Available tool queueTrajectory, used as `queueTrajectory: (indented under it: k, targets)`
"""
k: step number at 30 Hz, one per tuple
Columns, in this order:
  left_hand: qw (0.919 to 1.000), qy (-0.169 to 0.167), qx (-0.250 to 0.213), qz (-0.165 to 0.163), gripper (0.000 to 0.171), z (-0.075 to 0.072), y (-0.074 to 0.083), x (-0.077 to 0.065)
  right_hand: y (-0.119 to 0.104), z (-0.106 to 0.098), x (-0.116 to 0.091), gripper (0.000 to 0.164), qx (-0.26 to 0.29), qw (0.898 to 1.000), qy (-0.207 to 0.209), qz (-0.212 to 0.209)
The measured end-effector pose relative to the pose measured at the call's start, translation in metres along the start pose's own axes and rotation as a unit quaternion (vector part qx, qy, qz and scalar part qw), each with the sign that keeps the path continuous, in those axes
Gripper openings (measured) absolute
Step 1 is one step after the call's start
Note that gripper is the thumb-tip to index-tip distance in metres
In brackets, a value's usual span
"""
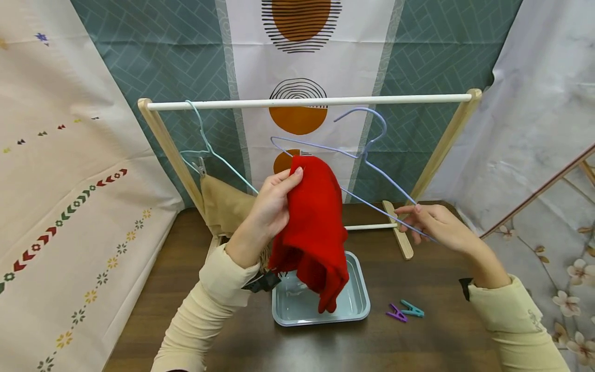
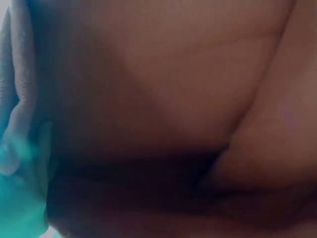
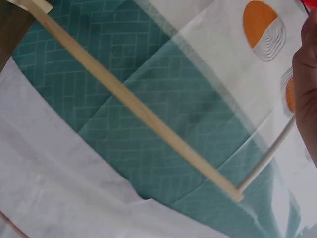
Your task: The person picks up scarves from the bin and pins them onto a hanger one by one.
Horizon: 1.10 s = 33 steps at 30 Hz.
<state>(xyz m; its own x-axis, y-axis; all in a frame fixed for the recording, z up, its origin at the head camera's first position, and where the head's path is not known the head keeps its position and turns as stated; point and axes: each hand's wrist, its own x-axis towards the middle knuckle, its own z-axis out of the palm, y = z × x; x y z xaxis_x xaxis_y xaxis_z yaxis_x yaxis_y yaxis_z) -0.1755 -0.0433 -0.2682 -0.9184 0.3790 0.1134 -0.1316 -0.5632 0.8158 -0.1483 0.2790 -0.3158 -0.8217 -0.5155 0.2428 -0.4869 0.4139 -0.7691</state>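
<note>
In the head view my left hand (image 1: 268, 209) pinches the upper edge of a red cloth (image 1: 318, 206), thumb on top. The cloth hangs down in soft folds, in front of the lower left part of a lavender hanger (image 1: 384, 123). My right hand (image 1: 434, 225) grips that hanger near its right corner. Its hook stands up, apart from the rack's bar. The left wrist view is filled with blurred skin. In the right wrist view only a part of my right hand (image 3: 308, 89) shows at the edge, with a bit of red above it.
A wooden rack with a white bar (image 1: 307, 102) stands behind my hands. A mint hanger (image 1: 226, 164) hangs at its left, with a beige cloth (image 1: 223, 199) clipped on. Below is a grey-blue tray (image 1: 321, 323); purple (image 1: 396, 313) and teal clothespins (image 1: 412, 309) lie to its right.
</note>
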Motion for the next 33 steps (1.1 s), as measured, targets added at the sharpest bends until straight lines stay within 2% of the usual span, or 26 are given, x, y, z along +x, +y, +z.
queueTrajectory:
  k: [4, 9, 13, 18, 24, 27, 29, 31, 33]
  targets:
    - [0.9987, 0.023, -0.045, 0.008, 0.026, 0.006, -0.009, 0.005, -0.002, 0.006, -0.001, 0.046, 0.038, 0.999, -0.003, -0.038]
    - [0.9939, 0.04, -0.102, 0.011, 0.017, 0.012, -0.021, 0.015, -0.005, 0.014, -0.001, 0.055, 0.027, 0.999, -0.021, -0.041]
    - [0.9901, 0.05, -0.13, 0.015, 0.014, 0.014, -0.028, 0.022, -0.008, 0.019, -0.002, 0.062, 0.009, 0.998, -0.042, -0.047]
    - [0.9848, 0.053, -0.16, 0.04, 0.015, 0.019, -0.034, 0.031, -0.013, 0.022, -0.005, 0.064, -0.004, 0.995, -0.064, -0.076]
    - [0.9782, 0.045, -0.185, 0.082, 0.022, 0.024, -0.038, 0.043, -0.016, 0.024, -0.009, 0.065, -0.009, 0.994, -0.086, -0.072]
    - [0.9789, 0.049, -0.173, 0.098, 0.021, 0.026, -0.041, 0.052, -0.015, 0.027, -0.012, 0.062, -0.011, 0.993, -0.087, -0.083]
    - [0.9816, 0.064, -0.148, 0.103, 0.019, 0.027, -0.045, 0.059, -0.013, 0.028, -0.013, 0.055, -0.01, 0.992, -0.082, -0.093]
    - [0.9869, 0.084, -0.096, 0.099, 0.024, 0.028, -0.049, 0.066, -0.011, 0.029, -0.015, 0.047, -0.009, 0.992, -0.07, -0.109]
    - [0.9909, 0.104, -0.019, 0.083, 0.034, 0.027, -0.054, 0.071, -0.008, 0.031, -0.015, 0.041, -0.003, 0.991, -0.057, -0.123]
